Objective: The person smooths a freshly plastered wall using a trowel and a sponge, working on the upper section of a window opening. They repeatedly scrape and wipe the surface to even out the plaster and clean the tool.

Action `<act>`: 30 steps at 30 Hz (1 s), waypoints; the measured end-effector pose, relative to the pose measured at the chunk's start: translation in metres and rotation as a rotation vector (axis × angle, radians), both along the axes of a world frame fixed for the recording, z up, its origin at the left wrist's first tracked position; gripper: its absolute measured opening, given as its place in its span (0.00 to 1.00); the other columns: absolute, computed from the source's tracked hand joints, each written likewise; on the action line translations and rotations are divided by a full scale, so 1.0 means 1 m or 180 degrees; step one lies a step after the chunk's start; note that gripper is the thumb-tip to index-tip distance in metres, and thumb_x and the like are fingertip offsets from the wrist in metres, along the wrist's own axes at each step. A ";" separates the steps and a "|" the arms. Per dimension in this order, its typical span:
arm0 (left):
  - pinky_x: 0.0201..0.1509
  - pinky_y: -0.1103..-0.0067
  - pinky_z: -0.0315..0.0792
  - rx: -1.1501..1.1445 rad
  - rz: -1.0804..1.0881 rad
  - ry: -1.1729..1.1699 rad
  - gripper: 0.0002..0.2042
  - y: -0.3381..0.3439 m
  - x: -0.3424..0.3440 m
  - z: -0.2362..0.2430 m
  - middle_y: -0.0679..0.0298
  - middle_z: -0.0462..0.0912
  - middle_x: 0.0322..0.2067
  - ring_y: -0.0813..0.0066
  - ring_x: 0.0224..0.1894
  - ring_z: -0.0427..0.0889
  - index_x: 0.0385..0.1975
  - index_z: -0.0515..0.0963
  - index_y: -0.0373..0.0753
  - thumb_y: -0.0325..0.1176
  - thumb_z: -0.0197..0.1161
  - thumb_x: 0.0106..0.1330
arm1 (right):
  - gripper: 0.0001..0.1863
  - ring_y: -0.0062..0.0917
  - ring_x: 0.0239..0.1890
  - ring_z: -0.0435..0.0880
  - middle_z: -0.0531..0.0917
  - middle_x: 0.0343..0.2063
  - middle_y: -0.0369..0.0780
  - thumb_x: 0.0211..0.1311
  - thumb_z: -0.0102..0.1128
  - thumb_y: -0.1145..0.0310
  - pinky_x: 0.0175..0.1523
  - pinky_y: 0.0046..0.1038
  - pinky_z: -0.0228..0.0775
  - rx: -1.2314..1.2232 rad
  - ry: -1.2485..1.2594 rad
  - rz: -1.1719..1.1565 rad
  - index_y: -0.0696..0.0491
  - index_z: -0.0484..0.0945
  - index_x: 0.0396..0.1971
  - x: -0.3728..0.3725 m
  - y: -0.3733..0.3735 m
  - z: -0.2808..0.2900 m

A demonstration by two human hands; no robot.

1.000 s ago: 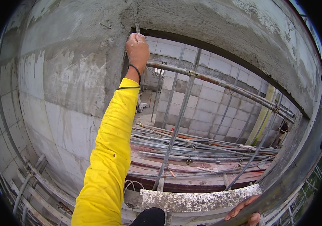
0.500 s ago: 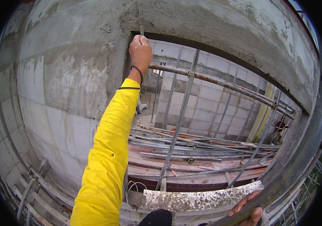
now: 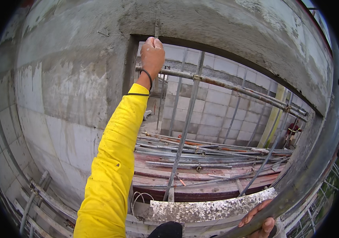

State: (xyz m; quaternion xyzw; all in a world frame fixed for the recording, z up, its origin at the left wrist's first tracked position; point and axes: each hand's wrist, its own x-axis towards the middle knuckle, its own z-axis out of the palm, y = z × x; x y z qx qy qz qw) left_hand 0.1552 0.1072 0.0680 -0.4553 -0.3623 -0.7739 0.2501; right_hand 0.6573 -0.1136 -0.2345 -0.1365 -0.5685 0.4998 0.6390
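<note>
My left hand [image 3: 153, 56], in a yellow sleeve with dark bands at the wrist, is raised to the top edge of a wall opening near its left corner. Its fingers are closed round a thin, narrow grey strip [image 3: 156, 30], seen nearly edge-on against the wet-looking grey plaster [image 3: 201, 25] above the opening. Most of the strip's lower part is hidden by the hand, and its kind cannot be made out. At the lower right, my right hand [image 3: 261, 222] is wrapped round a thick grey metal pipe [image 3: 296, 190] that slants up to the right.
Scaffold poles [image 3: 185, 127] and a rusty horizontal pipe [image 3: 225, 84] cross the opening. Behind them, loose metal pipes [image 3: 217, 152] lie on reddish boards. A mortar-spattered board [image 3: 213, 210] lies along the sill. Another person [image 3: 292, 129] is far off at right. More scaffolding [image 3: 38, 190] stands lower left.
My left hand and the strip have moved a little right along the opening's top edge, away from its left corner. My right hand keeps its hold on the pipe.
</note>
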 end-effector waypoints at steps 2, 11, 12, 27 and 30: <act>0.42 0.60 0.73 -0.0259 -0.0108 0.0341 0.15 0.003 0.016 -0.004 0.48 0.82 0.27 0.49 0.33 0.82 0.32 0.77 0.32 0.36 0.51 0.78 | 0.35 0.32 0.31 0.81 0.79 0.31 0.45 0.57 0.70 0.49 0.37 0.35 0.81 -0.0031 0.0017 -0.0029 0.57 0.67 0.55 0.001 -0.001 -0.001; 0.41 0.64 0.73 -0.0078 -0.0514 -0.0041 0.14 0.004 0.016 -0.007 0.51 0.80 0.26 0.57 0.31 0.80 0.32 0.75 0.32 0.36 0.52 0.78 | 0.36 0.32 0.32 0.81 0.79 0.31 0.45 0.56 0.71 0.48 0.37 0.35 0.80 -0.0116 -0.0021 -0.0039 0.55 0.68 0.56 0.001 -0.001 0.001; 0.42 0.64 0.73 -0.0020 -0.0522 -0.0156 0.14 0.006 0.008 -0.004 0.50 0.80 0.26 0.56 0.32 0.80 0.33 0.76 0.32 0.36 0.52 0.77 | 0.36 0.32 0.32 0.81 0.79 0.32 0.45 0.56 0.71 0.48 0.38 0.35 0.80 -0.0096 -0.0030 -0.0005 0.55 0.68 0.56 0.001 -0.001 0.001; 0.42 0.60 0.74 0.0205 -0.0253 -0.0276 0.14 0.011 0.027 -0.003 0.47 0.82 0.28 0.45 0.33 0.82 0.31 0.75 0.32 0.35 0.53 0.77 | 0.34 0.33 0.32 0.82 0.80 0.32 0.45 0.57 0.71 0.50 0.38 0.37 0.81 -0.0097 0.0039 0.0095 0.55 0.68 0.54 0.002 0.003 0.001; 0.42 0.60 0.74 0.0172 0.0104 0.0117 0.14 0.005 0.029 -0.008 0.46 0.82 0.29 0.45 0.34 0.82 0.31 0.76 0.32 0.35 0.53 0.77 | 0.34 0.33 0.32 0.82 0.80 0.32 0.45 0.57 0.72 0.50 0.38 0.37 0.81 -0.0115 0.0000 0.0152 0.55 0.68 0.55 0.002 0.003 0.000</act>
